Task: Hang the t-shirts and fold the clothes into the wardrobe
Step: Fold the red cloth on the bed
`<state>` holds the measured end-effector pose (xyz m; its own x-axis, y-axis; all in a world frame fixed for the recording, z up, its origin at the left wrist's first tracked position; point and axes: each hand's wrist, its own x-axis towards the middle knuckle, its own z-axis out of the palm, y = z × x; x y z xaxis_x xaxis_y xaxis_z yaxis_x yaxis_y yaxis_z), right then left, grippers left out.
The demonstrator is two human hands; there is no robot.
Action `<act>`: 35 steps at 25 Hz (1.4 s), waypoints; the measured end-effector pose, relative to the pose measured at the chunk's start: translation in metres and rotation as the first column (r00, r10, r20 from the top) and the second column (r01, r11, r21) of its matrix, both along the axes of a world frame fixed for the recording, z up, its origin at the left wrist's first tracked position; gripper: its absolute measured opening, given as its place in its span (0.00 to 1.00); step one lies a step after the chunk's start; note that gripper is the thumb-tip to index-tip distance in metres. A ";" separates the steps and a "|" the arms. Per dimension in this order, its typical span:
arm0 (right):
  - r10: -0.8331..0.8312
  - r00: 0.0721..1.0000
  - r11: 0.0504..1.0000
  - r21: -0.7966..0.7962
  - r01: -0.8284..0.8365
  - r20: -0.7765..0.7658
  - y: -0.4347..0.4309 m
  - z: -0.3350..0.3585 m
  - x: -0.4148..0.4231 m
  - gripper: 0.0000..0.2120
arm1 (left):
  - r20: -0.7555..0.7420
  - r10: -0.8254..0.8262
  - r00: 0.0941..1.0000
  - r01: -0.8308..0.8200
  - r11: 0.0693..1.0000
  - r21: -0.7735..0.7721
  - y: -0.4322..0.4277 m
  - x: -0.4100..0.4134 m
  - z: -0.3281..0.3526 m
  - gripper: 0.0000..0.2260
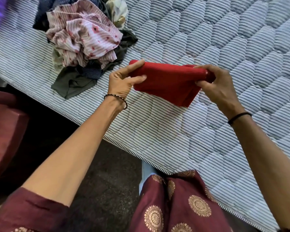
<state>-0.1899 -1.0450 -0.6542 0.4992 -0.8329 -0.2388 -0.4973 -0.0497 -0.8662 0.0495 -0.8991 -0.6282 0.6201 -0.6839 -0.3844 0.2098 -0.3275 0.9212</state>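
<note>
One red cloth (167, 82), folded into a thick, compact rectangle, plain and unpatterned, stacked layers showing at the lower right corner. Held between both hands just over the bed (233, 47); cannot tell whether that lower corner touches the striped quilted cover. At its left end, left hand (122, 81), fingers above and below the fold, pinching it. At its right end, right hand (216, 87), fingers curled round the bunched edge, gripping. Beaded bracelet (117, 97) on the left wrist, black band (239, 117) on the right. Farther left on the bed, a heap (90, 71) of clothes: pink striped garment (90, 30) on top, olive garment (70, 84) spilling out below. Nearest the camera, maroon dress (182, 206) with gold medallions.
</note>
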 end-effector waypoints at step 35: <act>-0.339 0.941 0.824 0.484 0.294 0.008 -0.015 -0.082 -0.047 0.25 | -0.251 -0.381 0.890 0.456 0.741 0.492 -0.038 -0.030 -0.112 0.18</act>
<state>-0.2365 -1.0596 -0.7361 0.2657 -0.7481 -0.6081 -0.3347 0.5200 -0.7859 0.0194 -0.9369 -0.7398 0.2404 -0.5309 -0.8126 0.0361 -0.8317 0.5541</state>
